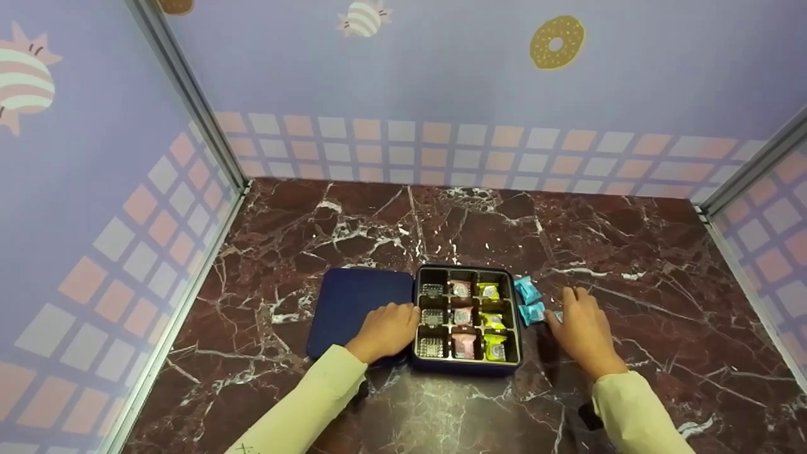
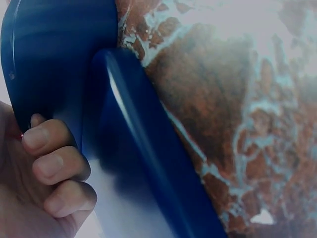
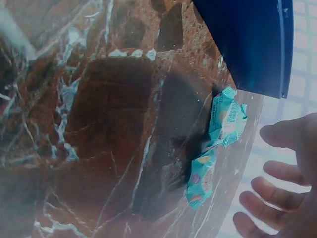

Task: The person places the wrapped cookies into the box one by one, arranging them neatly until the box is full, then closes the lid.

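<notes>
Just right of the box (image 1: 466, 368), two blue candies (image 1: 528, 290); right hand (image 1: 586, 331) near, fingers spread. Left hand (image 1: 388, 329) grips box edge: best brace it firmly, pinch candies singly.

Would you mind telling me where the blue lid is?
In the head view, the blue lid lies directly left of the compartmented box, partly hidden by the left hand.

Lilac walls (image 1: 410, 75) (doughnut print (image 1: 542, 52), too) behind and beside a dark, possibly marble surface (image 1: 662, 328).
</notes>
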{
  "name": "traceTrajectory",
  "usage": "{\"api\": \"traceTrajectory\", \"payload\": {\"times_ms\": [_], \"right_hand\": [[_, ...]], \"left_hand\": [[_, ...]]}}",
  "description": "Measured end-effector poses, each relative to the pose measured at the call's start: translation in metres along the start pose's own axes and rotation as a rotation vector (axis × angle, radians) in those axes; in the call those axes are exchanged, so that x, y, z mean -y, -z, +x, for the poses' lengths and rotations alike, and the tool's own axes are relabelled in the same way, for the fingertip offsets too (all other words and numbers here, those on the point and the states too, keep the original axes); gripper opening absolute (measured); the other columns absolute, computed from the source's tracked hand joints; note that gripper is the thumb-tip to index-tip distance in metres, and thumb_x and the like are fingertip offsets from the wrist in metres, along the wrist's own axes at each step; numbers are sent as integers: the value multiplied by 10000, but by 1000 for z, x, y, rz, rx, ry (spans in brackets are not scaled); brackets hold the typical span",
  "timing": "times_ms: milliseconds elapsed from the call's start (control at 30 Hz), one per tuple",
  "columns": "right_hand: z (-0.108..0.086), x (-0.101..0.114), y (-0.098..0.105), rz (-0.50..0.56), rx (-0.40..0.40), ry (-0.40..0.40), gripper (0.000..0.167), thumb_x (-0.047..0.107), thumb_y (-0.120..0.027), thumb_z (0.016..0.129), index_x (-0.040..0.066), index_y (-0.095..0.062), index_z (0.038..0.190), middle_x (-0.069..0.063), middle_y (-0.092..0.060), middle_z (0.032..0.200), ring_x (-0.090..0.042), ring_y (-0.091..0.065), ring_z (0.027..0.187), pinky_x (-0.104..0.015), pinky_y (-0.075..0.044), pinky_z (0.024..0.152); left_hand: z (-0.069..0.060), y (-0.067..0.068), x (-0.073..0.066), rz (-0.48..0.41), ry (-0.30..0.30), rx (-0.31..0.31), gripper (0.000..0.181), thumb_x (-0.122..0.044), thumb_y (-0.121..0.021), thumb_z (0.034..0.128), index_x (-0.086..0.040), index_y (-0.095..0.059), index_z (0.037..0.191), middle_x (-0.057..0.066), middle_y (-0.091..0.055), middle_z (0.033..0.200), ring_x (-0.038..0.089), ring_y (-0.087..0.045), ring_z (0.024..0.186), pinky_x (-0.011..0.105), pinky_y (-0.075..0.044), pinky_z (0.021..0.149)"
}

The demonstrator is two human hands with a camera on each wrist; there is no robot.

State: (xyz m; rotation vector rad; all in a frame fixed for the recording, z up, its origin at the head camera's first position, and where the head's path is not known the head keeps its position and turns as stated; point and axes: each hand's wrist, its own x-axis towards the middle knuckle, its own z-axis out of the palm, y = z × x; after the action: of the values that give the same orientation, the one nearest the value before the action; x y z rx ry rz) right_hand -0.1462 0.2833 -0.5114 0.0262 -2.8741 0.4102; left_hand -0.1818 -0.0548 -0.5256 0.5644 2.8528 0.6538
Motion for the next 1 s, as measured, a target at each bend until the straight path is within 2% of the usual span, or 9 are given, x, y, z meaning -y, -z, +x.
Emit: {"api": "traceTrajectory", "payload": {"times_ms": [233,333,733,867,1000], "right_hand": [[-4,-4,0,-16,123,-126,502,265,-733,826,-71,-462,1081,-339,-499,1045,-530,-539,907,-629,-446,672],[-6,-5,-2,-12,148,-162,513,283,-729,830,-60,-456,1096,-343,-496,1050,-537,-536,928,-628,-449,688],[-7,-8,-10,-16,158,-203,548,308,-731,829,-73,-437,1091,-347,-524,985,-553,-551,915,-636,-455,712],[-7,-6,-11,-12,161,-206,511,267,-738,825,-71,-436,1061,-344,-529,969,-553,-555,900,-640,-455,703],[-6,-5,-13,-11,140,-191,457,198,-733,823,-74,-444,1048,-338,-536,948,-546,-565,876,-644,-457,689]], "left_hand": [[3,0,1,9,-20,2,428,-301,-304,1039,-193,-433,645,-18,-435,585,212,-544,581,399,-457,564],[3,0,2,13,-25,0,425,-292,-307,1038,-194,-429,643,-21,-430,582,202,-531,572,391,-452,553],[1,0,3,2,-31,-4,424,-285,-320,1038,-190,-421,638,-20,-430,578,205,-535,570,388,-454,554],[2,0,3,7,-33,-12,427,-284,-321,1034,-184,-419,631,-8,-441,582,249,-575,591,408,-443,534],[1,1,2,-4,-27,-6,429,-296,-319,1035,-186,-422,633,-11,-438,580,228,-553,578,398,-439,538]]}}
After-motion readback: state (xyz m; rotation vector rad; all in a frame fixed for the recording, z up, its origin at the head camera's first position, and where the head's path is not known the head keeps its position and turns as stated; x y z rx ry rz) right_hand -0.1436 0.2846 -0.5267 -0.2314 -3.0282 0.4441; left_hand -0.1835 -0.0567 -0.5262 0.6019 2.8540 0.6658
